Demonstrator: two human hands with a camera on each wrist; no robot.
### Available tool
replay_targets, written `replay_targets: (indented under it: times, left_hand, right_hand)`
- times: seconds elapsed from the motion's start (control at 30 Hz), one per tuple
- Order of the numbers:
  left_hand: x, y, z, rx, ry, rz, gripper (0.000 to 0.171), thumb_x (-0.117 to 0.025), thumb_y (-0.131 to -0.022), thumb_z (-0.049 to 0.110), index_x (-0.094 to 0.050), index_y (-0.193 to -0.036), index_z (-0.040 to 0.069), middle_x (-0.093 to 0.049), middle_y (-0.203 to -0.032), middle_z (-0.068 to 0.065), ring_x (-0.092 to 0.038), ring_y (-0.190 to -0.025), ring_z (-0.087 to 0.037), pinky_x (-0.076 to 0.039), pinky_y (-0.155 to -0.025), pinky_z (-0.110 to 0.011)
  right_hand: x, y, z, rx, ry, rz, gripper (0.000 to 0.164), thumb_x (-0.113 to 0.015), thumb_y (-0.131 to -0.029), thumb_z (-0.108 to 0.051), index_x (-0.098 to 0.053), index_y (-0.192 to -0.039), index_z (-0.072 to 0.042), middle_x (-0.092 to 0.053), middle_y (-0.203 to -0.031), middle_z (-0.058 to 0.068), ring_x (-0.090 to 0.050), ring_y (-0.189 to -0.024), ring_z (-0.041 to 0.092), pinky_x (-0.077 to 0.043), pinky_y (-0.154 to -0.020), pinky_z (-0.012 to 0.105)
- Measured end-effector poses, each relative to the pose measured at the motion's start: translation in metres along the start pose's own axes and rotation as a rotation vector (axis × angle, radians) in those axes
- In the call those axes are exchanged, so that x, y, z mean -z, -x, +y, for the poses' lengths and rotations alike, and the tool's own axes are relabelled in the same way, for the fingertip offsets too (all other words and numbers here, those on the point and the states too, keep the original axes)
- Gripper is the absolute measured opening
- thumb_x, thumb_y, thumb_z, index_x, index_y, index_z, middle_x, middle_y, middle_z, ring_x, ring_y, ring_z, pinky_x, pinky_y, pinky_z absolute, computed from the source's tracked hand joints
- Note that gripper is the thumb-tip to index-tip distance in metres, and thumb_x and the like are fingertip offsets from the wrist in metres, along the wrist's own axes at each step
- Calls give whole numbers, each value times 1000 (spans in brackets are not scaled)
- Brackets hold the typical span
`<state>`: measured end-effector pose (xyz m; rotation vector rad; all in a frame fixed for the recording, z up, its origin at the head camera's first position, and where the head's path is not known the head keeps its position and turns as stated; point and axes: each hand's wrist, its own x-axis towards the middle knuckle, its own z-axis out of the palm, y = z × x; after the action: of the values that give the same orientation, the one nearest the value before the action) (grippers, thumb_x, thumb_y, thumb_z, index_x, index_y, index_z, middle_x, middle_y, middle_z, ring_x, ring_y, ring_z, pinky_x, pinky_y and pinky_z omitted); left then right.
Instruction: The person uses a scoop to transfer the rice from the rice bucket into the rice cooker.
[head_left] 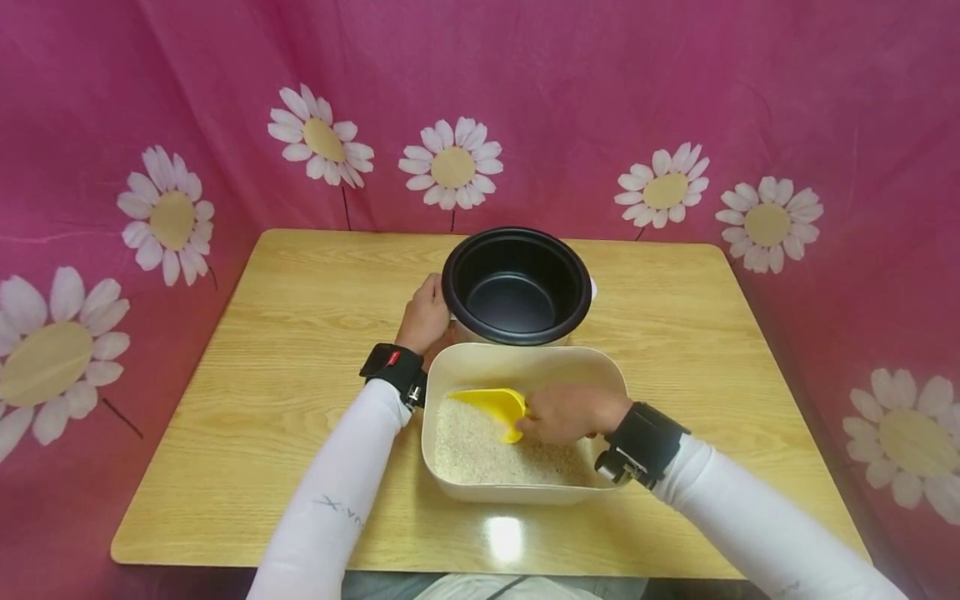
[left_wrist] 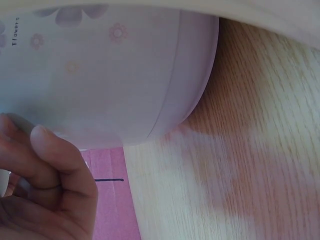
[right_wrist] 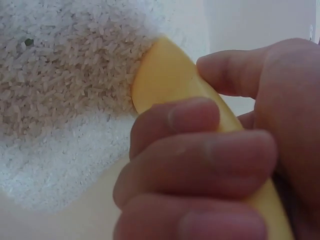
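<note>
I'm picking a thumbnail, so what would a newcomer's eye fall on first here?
Probably the bright yellow scoop, held in the right hand inside the cream tub of rice. Just beyond the tub sits the wide, dark-lined pot, with the left hand at its left side. Large white daisies on the pink backdrop behind it also draw the eye.

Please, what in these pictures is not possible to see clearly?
Handle of the scoop: head view, covered by the right hand.
Lower body of the pot: head view, mostly hidden behind the container.
Left hand: left wrist view, partly cut off at left edge.
Dark speck in the rice: right wrist view, too small to identify.
</note>
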<state>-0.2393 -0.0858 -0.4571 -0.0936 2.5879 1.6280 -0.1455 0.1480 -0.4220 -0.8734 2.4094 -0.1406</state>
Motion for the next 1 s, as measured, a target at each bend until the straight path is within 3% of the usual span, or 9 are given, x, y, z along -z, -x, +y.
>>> replay_targets:
  times: [0.13, 0.3, 0.5, 0.73, 1.0]
  left_hand:
    - [0, -1, 1, -7, -18, 9, 44, -28, -114, 41, -54, -133, 10, -62, -115, -16, -58, -105, -31, -46, -90, -42]
    - [0, -3, 0, -10, -25, 13, 45, -28, -114, 41, -55, -133, 11, -63, -119, -16, -58, -110, -32, -47, -96, -47]
    - [-1, -4, 0, -28, -44, 20, 43, -28, -114, 38, -57, -128, 10, -65, -121, -17, -60, -113, -34, -46, -102, -51]
    - [-1, -5, -1, -31, -53, 26, 44, -27, -113, 39, -56, -128, 10, -65, -122, -17, -61, -115, -35, -47, -102, -52]
    - [1, -4, -2, -26, -45, 30, 44, -27, -114, 39, -56, -129, 10, -65, -124, -18, -61, -117, -35, -47, -103, -53]
  right_hand:
    - [4, 1, -3, -57, -39, -60, 42, -52, -102, -46, -54, -66, -24, -47, -55, -9, -49, -44, 12, -40, -49, 29]
    - [8, 5, -10, -109, -94, -72, 38, -54, -101, -44, -56, -69, -22, -46, -56, -8, -49, -43, 13, -41, -46, 30]
    - [4, 4, -10, -111, -121, -53, 37, -52, -99, -42, -57, -69, -22, -46, -58, -8, -47, -45, 13, -39, -45, 30]
    - [4, 3, -9, -103, -64, -57, 41, -51, -99, -44, -55, -65, -23, -46, -53, -8, -49, -42, 14, -39, -43, 30]
    - [8, 4, -13, -156, -191, -144, 38, -51, -101, -42, -55, -69, -22, -46, -57, -8, -44, -44, 13, -35, -44, 28]
